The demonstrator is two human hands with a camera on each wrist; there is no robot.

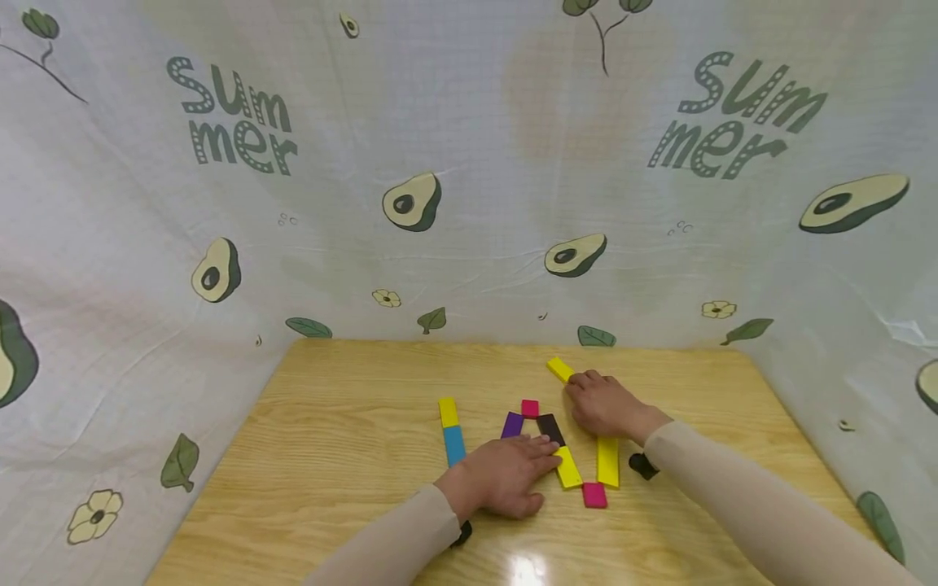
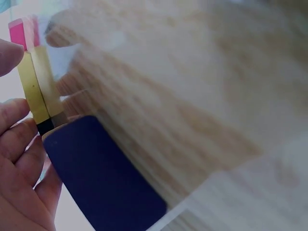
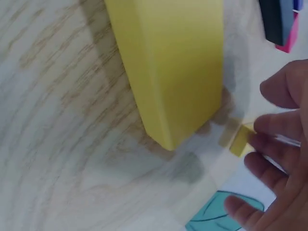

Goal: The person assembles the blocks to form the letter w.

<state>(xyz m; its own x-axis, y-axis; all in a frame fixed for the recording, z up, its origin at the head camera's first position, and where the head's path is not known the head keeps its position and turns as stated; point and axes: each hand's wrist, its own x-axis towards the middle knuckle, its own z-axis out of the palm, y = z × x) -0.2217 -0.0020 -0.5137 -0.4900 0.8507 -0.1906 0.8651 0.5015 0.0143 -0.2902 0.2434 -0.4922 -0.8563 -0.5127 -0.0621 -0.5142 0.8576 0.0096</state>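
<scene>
My left hand lies low over a row of blocks, fingers stretched out, fingertips at the joint of a black block and a yellow block. Partly covered by it is a purple block, which looms large and dark in the left wrist view. Farther back, my right hand reaches to a separate yellow block. In the right wrist view its fingers overlap that yellow block, the thumb standing apart. Another yellow block lies below the right wrist, its upper end hidden.
A pink square sits between the tops of the purple and black blocks; another pink square joins the lower yellow ends. At left, a yellow block meets a blue block. A printed cloth hangs behind the wooden table.
</scene>
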